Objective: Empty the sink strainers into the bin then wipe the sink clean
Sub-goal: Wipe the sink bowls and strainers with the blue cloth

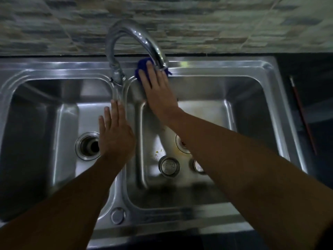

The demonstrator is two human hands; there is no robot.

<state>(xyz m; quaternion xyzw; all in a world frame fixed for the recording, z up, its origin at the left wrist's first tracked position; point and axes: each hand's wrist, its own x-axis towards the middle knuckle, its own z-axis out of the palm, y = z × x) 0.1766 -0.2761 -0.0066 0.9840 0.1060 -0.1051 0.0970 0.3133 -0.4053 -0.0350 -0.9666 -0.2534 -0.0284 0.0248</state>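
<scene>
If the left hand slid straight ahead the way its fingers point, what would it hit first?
Probably the faucet base, just beyond the left hand; depth is unclear.

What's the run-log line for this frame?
phase: wiping | right hand: presses blue cloth on sink back rim | left hand: open, above left basin | strainers: both in right basin | crumbs: on right basin floor

The left arm [72, 195] and right arm [234, 159] come in bare from the near side, converging toward the faucet [137, 38]. The right hand [158, 89] lies flat just right of the faucet's base, beneath its spout, fingers straight and together, pressing on a blue cloth [142, 66]. The left hand [115, 134] is held palm down just in front of the faucet's base, fingers straight, slightly spread, holding nothing.
</scene>
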